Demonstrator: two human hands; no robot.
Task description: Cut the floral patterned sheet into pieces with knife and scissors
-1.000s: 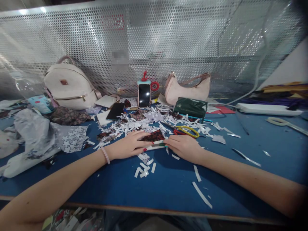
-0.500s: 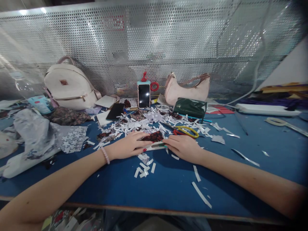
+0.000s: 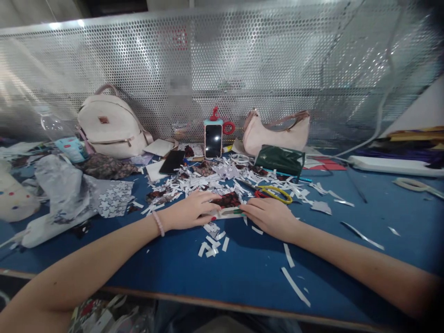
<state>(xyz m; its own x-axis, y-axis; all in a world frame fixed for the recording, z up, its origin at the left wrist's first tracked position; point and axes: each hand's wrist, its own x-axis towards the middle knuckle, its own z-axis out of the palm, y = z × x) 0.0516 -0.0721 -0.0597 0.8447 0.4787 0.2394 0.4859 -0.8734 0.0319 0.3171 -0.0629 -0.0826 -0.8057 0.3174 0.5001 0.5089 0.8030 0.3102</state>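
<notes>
Both hands lie flat on the blue surface (image 3: 243, 273) near the middle of the view, meeting over a small dark red floral patch (image 3: 227, 200) that rests on a white strip (image 3: 227, 213). The left hand (image 3: 189, 212) comes in from 8 o'clock with a pink bead bracelet (image 3: 159, 223) at the wrist; its fingers are stretched forward and loosely spread, pressing down on the left edge of the patch and strip rather than closing around them. The right hand (image 3: 268, 215) comes in from 4 o'clock, fingers nearly straight and close together, the tips touching the right end of the strip, where a bit of green shows; whether it pinches something there I cannot tell. Just beyond the right hand, at about 1 o'clock from it, lie yellow-handled scissors (image 3: 275, 194) among a spread of white paper scraps (image 3: 194, 182). More short scraps (image 3: 211, 245) sit just below the left hand at 6 o'clock. Farther back, against the perforated metal screen (image 3: 222, 69), a phone (image 3: 213, 140) stands upright at 12 o'clock, with a second dark phone (image 3: 172, 162) lying flat to its left. A white backpack (image 3: 109, 127) leans at 10 o'clock, a pink handbag (image 3: 275, 132) at 1 o'clock with a dark green pouch (image 3: 280, 159) in front of it. Crumpled patterned fabric (image 3: 69, 194) lies at 9 o'clock.
</notes>
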